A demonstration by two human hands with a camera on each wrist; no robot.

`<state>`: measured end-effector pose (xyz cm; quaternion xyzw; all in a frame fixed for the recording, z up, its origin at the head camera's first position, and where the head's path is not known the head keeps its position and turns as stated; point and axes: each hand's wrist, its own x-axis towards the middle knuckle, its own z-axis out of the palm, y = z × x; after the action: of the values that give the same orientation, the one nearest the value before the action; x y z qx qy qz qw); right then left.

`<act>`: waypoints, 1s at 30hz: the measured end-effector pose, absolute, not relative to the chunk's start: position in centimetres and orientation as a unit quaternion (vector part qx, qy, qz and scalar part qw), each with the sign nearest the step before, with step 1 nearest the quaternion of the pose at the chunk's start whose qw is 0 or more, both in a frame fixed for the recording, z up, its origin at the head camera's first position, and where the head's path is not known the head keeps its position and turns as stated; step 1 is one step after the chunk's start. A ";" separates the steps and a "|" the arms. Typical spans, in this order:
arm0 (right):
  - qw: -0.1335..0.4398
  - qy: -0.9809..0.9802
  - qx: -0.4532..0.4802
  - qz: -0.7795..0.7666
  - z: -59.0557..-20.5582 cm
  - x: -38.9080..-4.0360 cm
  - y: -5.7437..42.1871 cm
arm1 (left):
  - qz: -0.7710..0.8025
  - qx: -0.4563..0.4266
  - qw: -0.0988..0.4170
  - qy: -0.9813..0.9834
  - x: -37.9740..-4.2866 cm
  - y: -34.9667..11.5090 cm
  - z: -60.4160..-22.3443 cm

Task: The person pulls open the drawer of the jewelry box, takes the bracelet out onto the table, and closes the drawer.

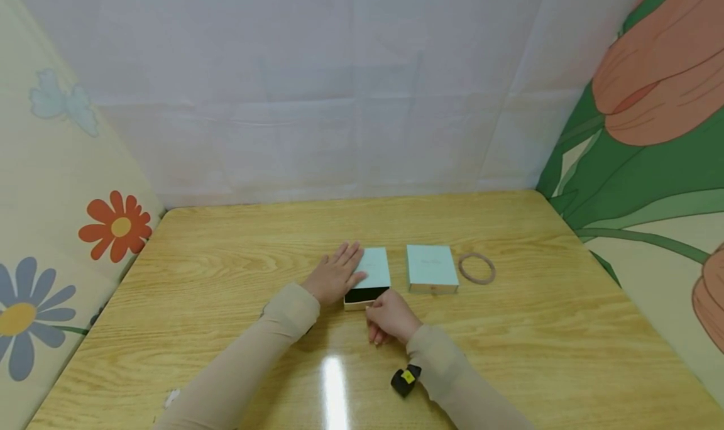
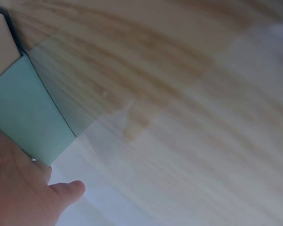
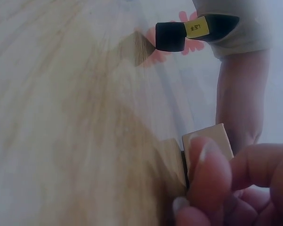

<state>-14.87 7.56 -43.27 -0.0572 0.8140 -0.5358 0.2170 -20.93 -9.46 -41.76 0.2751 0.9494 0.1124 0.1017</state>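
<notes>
A light blue sliding box (image 1: 375, 263) lies on the table, its cream inner drawer (image 1: 357, 305) partly out at the near end with a black inside showing. My left hand (image 1: 334, 278) rests on the left part of the box with fingers straight and spread. At the drawer's front, my right hand (image 1: 394, 317) has its fingers curled and pinches the front edge. The right wrist view shows the thumb and fingers against the drawer's corner (image 3: 209, 141); the exact contact is partly hidden. In the left wrist view, the box's blue side (image 2: 33, 113) stands beside my left hand (image 2: 19, 188).
A second light blue box (image 1: 432, 265) lies shut to the right. Beside it is a brownish ring-shaped bangle (image 1: 463, 269). The wooden table (image 1: 226, 248) meets a white cloth backdrop (image 1: 317, 147) behind. A small white scrap (image 1: 172, 397) lies near the left sleeve.
</notes>
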 end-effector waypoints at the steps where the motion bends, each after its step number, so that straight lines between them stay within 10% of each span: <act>1: 0.217 0.814 -0.057 -0.536 -43.3 -14.9 7.6 | 0.111 0.274 0.103 0.950 -20.9 -9.5 -41.7; 30: 0.201 0.791 -0.015 -0.578 -43.8 -14.1 7.0 | 0.107 0.270 0.105 0.951 -21.2 -9.5 -42.2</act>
<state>-14.12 6.95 -43.84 -0.0148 0.7908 -0.5778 0.2015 -21.16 -9.49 -42.15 0.2698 0.9511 0.1069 0.1052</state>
